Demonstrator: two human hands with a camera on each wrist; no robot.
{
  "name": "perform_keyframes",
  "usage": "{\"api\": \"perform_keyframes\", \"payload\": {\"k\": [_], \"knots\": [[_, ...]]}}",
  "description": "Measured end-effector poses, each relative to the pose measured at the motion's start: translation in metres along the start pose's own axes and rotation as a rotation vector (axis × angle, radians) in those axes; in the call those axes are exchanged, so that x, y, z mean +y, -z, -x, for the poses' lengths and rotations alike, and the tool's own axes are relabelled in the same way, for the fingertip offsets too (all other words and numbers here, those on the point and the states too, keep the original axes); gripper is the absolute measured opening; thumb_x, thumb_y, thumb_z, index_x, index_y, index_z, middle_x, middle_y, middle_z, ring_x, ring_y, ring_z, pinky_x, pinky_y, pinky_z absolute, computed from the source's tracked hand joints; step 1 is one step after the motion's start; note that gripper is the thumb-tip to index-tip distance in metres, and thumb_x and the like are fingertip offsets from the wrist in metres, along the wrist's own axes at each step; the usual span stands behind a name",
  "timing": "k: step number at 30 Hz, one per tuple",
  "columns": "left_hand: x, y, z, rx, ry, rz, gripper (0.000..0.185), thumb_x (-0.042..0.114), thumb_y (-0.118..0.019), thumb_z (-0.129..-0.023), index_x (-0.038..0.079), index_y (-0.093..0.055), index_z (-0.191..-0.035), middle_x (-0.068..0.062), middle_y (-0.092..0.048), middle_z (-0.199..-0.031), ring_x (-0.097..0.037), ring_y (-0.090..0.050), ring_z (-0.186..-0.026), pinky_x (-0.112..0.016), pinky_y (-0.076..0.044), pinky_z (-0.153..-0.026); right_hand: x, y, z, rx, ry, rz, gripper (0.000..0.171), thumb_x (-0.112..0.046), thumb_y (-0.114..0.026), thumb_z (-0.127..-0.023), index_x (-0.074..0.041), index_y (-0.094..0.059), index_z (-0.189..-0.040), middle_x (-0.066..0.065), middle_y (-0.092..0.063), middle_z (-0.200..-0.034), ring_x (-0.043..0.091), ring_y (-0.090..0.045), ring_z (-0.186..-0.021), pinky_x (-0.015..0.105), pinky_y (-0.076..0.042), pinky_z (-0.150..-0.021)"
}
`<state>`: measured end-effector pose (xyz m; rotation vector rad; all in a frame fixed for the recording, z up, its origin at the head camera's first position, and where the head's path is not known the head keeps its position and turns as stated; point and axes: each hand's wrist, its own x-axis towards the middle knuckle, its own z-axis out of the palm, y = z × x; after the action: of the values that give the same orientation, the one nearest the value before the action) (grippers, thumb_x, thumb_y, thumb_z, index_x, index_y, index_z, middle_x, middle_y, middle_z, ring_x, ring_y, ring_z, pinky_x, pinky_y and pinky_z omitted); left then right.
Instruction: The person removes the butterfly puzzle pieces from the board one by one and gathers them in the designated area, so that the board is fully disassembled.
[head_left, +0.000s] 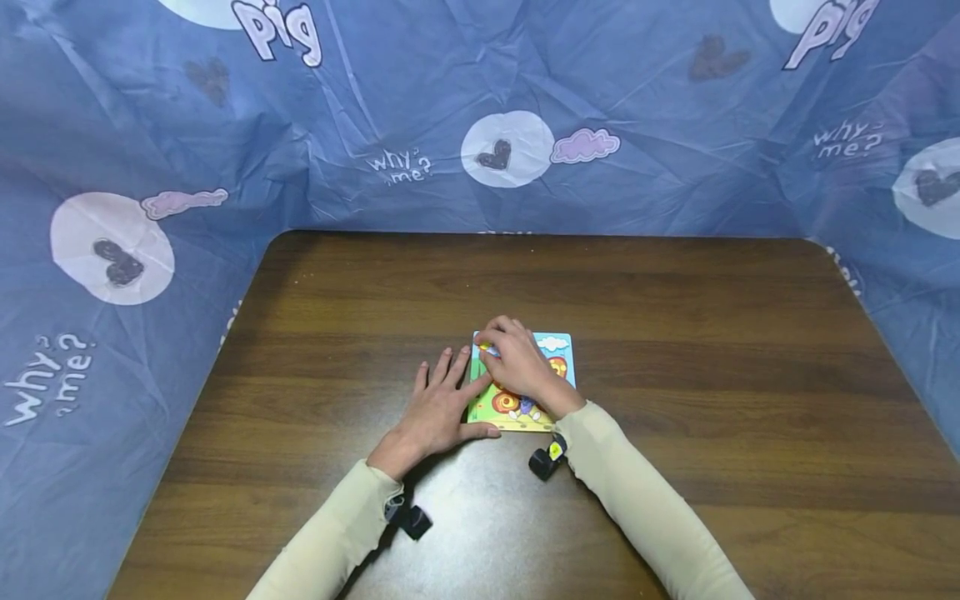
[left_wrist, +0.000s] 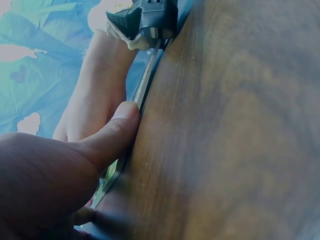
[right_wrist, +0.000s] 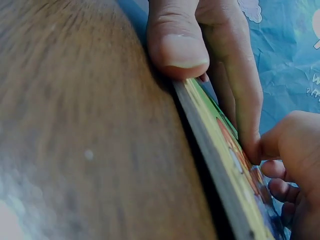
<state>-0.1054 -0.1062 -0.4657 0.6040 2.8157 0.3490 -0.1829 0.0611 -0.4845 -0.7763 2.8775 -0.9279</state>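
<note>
A person sits at a dark wooden table (head_left: 675,317) ringed by crumpled blue printed sheeting (head_left: 150,167). Starting at the left, the left hand (head_left: 442,408) lies flat on the wood, fingers straight and spread, pointing away from the body. Its grip is apart and holds nothing; the thumb presses against the near left corner of a small colourful picture board (head_left: 558,354), and the fingertips reach its left edge. The left wrist view shows that thumb butted against the board's thin edge (left_wrist: 145,90).

The board lies flat on the table, just right of the left hand and directly beneath the right hand (head_left: 521,367). Its long axis runs away from the person.

To the right, the right hand rests on top of the board, so it is the nearer hand. Its fingers bend down toward the far left corner and seem to press or pinch something small there; whether the grip is clamped on a piece cannot be told. Both forearms wear pale sleeves, each with a small black camera at the wrist.
</note>
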Motion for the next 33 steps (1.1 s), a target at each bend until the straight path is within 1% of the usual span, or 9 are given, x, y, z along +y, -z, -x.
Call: {"api": "perform_keyframes", "payload": {"k": [3,11,19,23,29,33], "knots": [[0.0001,0.0003,0.0008,-0.003,0.003,-0.003,0.088,0.069,-0.064,-0.083,0.030,-0.034,-0.157,-0.018,-0.015,-0.168,-0.045,-0.012,-0.155,-0.071,-0.015,-0.120,0.0004,-0.0022,-0.0006,0.002,-0.004,-0.008,0.026,-0.019,-0.065,-0.094,-0.010,-0.070,-0.118,0.010,-0.062,-0.124,0.029,-0.058,-0.117,0.049,-0.047,-0.100],[0.0002,0.0006,0.0020,-0.001,0.000,-0.006,0.089,0.068,-0.064,-0.083,0.029,-0.034,-0.157,-0.019,-0.016,-0.168,-0.045,-0.014,-0.155,-0.071,-0.016,-0.120,-0.0010,-0.0032,-0.0017,-0.018,-0.055,-0.052,0.034,-0.021,-0.067,-0.093,-0.010,-0.065,-0.126,0.011,-0.060,-0.126,0.030,-0.055,-0.120,0.048,-0.044,-0.101],[0.0004,0.0009,0.0018,-0.008,0.007,-0.013,0.088,0.069,-0.063,-0.084,0.030,-0.033,-0.157,-0.018,-0.015,-0.168,-0.045,-0.013,-0.155,-0.071,-0.016,-0.120,-0.0006,-0.0020,-0.0015,-0.043,-0.061,-0.079,0.043,-0.022,-0.067,-0.093,-0.010,-0.062,-0.134,0.012,-0.059,-0.126,0.028,-0.054,-0.118,0.047,-0.043,-0.102],[0.0001,0.0010,0.0022,-0.011,0.010,-0.019,0.087,0.069,-0.062,-0.084,0.030,-0.033,-0.157,-0.019,-0.015,-0.168,-0.046,-0.013,-0.155,-0.070,-0.016,-0.120,-0.0001,-0.0020,-0.0015,-0.032,-0.049,-0.064,0.044,-0.024,-0.070,-0.090,-0.010,-0.065,-0.131,0.011,-0.062,-0.122,0.027,-0.054,-0.114,0.046,-0.043,-0.100],[0.0004,0.0007,0.0010,-0.013,0.011,-0.026,0.087,0.070,-0.061,-0.085,0.030,-0.033,-0.157,-0.018,-0.016,-0.168,-0.045,-0.014,-0.155,-0.070,-0.017,-0.120,0.0009,-0.0005,-0.0003,0.025,-0.087,-0.077,0.046,-0.028,-0.076,-0.084,-0.006,-0.068,-0.124,0.013,-0.057,-0.122,0.029,-0.053,-0.113,0.044,-0.047,-0.101],[0.0008,0.0002,-0.0001,-0.016,0.011,-0.030,0.087,0.070,-0.060,-0.085,0.031,-0.032,-0.157,-0.018,-0.015,-0.169,-0.044,-0.014,-0.155,-0.069,-0.017,-0.120,0.0021,0.0000,0.0002,0.046,-0.093,-0.075,0.047,-0.028,-0.078,-0.083,-0.003,-0.069,-0.121,0.014,-0.057,-0.120,0.028,-0.056,-0.110,0.043,-0.050,-0.098]]}}
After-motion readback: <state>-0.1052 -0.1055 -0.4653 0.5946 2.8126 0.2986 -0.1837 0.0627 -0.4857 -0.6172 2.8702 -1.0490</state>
